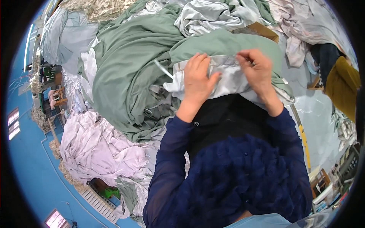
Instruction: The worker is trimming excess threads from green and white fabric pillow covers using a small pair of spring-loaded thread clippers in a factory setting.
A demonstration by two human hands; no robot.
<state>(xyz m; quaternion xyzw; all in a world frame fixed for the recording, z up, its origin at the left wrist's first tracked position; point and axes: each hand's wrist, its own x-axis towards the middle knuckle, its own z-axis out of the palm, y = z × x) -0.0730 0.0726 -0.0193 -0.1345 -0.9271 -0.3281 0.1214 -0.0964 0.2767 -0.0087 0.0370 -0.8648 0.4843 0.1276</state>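
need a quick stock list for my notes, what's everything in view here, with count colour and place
pale grey fabric piece: one, silvery grey, centre, under both hands
sage green cloth: one large heap, green, left of centre and behind the grey piece
pale lilac cloth pile: one pile, lilac-white, lower left
light grey cloth: several crumpled pieces, grey-white, top centre
cardboard box: one, brown, top right of centre, partly buried
mustard yellow item: one, yellow, right edge; kind unclear
yellow strip: one, along the grey surface at right
dark blue sleeves: two, sheer navy, lower centre
left hand: one, flat on the grey piece
right hand: one, fingers pinching the grey piece's top edge
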